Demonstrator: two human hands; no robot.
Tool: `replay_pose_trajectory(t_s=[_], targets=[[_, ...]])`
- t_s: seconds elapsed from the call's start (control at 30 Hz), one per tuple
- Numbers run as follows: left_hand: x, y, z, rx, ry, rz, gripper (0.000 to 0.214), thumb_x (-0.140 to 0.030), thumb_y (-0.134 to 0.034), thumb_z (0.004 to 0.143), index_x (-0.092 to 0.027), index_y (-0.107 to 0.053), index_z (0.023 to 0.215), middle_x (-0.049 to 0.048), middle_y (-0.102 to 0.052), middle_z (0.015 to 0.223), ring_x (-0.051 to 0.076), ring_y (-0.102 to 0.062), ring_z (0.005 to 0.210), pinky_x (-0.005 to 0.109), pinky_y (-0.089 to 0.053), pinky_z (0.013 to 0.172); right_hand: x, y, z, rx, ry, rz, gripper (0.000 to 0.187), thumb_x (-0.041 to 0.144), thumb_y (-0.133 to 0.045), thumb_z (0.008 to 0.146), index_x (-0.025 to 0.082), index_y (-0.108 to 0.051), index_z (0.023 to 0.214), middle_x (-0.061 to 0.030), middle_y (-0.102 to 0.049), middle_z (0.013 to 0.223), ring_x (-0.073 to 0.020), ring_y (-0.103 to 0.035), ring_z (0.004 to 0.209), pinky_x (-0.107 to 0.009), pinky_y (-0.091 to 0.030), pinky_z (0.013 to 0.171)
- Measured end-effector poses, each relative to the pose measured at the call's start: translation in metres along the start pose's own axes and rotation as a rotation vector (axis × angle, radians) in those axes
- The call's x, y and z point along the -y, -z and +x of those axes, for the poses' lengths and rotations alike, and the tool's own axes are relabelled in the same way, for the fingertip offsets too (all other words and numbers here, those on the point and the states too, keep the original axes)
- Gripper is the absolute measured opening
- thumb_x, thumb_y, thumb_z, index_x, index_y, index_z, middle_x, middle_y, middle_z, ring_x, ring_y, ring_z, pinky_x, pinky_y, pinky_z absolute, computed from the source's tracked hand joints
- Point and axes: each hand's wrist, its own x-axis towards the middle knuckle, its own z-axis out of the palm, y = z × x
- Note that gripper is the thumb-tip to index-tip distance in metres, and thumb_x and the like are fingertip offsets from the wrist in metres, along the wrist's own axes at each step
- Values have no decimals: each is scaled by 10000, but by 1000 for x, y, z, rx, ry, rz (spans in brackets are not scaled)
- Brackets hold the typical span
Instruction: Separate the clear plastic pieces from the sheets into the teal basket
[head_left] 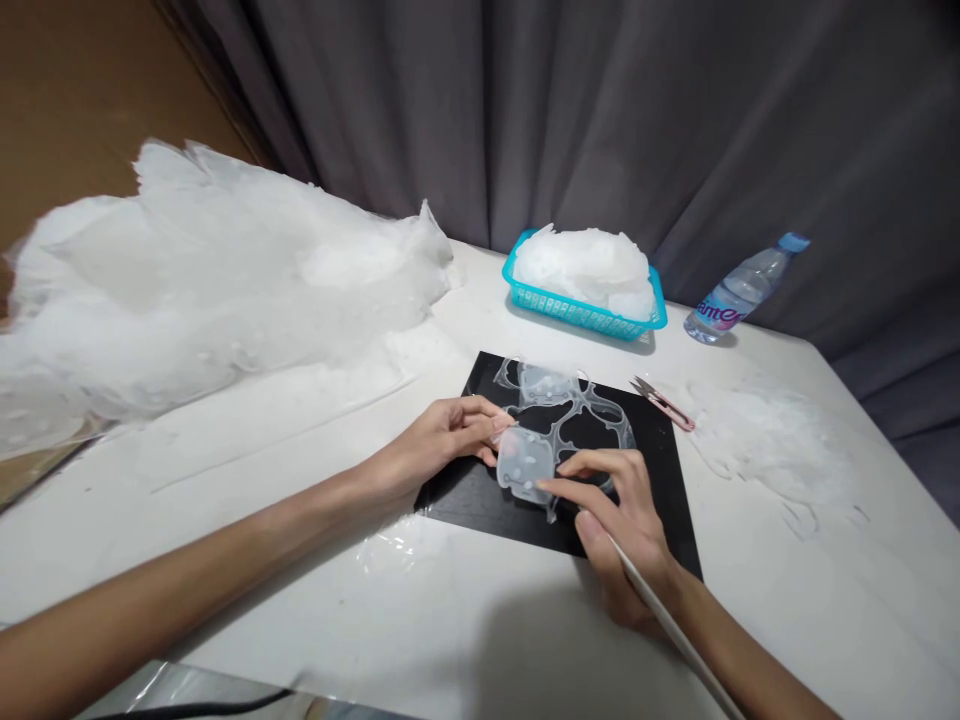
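On a black mat (pixel 480 510) lies a translucent, milky moulded sheet, its rounded square panel (pixel 525 462) dotted with small raised bumps. Thin clear webbing (pixel 574 410) with large openings joins this panel to a similar panel (pixel 551 385) behind it. My left hand (pixel 469 430) pinches the near panel's left edge between thumb and fingers. My right hand (pixel 622 525) is curled around a thin white rod (pixel 667 620), whose tip is hidden by the hand. Its index fingertip touches the panel's lower right corner.
Pink-handled thread snips (pixel 664 402) lie at the mat's right edge, beside loose clear scraps (pixel 787 445). Behind stand a turquoise basket (pixel 585 318) heaped with white translucent pieces and a water bottle (pixel 739 295). A large whitish pile (pixel 225 280) fills the left; a grey curtain (pixel 585 120) hangs behind.
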Motion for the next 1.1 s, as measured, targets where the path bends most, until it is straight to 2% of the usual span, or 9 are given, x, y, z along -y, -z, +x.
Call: replay_pose_trajectory(t_s=[0.1,0.2,0.3,0.4,0.57,0.73,0.9,1.0,1.1], targets=[[-3,-3,-2,-5,-23,-10,345,-457,-764,909,-126,-734,1003,49,-722,869,144,-656,775,271,-525,751,2,2,1,-33,-97,-35,527,74,-419,935,244,-624,1389,-130,-524,1346,-294,-525,1152,-509,-527,954],[-3,-5,-3,-1,-15,32,393,-490,-742,916,-135,-717,1083,69,-735,939,181,-688,859,305,-540,794,-4,0,2,-65,-93,-89,590,36,-430,936,255,-559,1469,-134,-498,1403,-293,-515,1196,-506,-515,985],[0,-6,-2,19,4,129,519,-459,-862,792,-150,-681,1168,61,-732,980,199,-696,883,324,-544,810,-12,-5,1,-54,-84,-55,605,2,-426,933,252,-536,1472,-138,-525,1373,-276,-556,1164,-481,-532,955],[3,-9,-3,72,20,121,502,-405,-900,744,-145,-676,1111,53,-719,977,201,-693,864,332,-549,806,-16,-8,-3,-36,-142,-6,530,-9,-399,938,240,-586,1367,-130,-560,1302,-272,-582,1175,-467,-532,952],[0,-11,-6,63,-71,25,284,-395,-797,892,-150,-656,924,30,-695,918,167,-668,864,275,-526,805,-14,-9,-1,-41,-217,12,351,17,-387,963,207,-625,1138,-106,-603,1134,-248,-591,1064,-444,-503,924],[-2,-13,-8,84,-64,-180,213,-369,-702,990,-198,-616,1082,62,-710,1174,193,-699,1048,325,-546,962,-9,-7,8,14,-385,46,161,199,-478,1045,213,-629,1097,-86,-636,1103,-244,-592,1051,-445,-471,949],[0,-17,-6,97,-50,-260,234,-367,-661,1023,-224,-584,1191,74,-708,1246,210,-706,1122,336,-555,994,-5,-8,12,99,-408,184,116,287,-598,1023,232,-628,1121,-69,-676,1133,-238,-568,1064,-398,-479,933],[2,-18,-6,83,-50,-227,316,-369,-719,981,-212,-578,1216,78,-720,1222,215,-710,1122,344,-540,1025,-4,-8,13,52,-420,206,53,268,-599,1028,239,-639,1048,-46,-692,1070,-221,-566,1005,-381,-475,902],[3,-19,-6,48,-44,-134,483,-332,-848,855,-202,-574,1231,68,-735,1157,223,-714,1095,335,-542,1006,-3,-7,15,27,-433,204,68,257,-583,1035,240,-647,1018,-38,-696,997,-216,-573,954,-376,-481,866]])
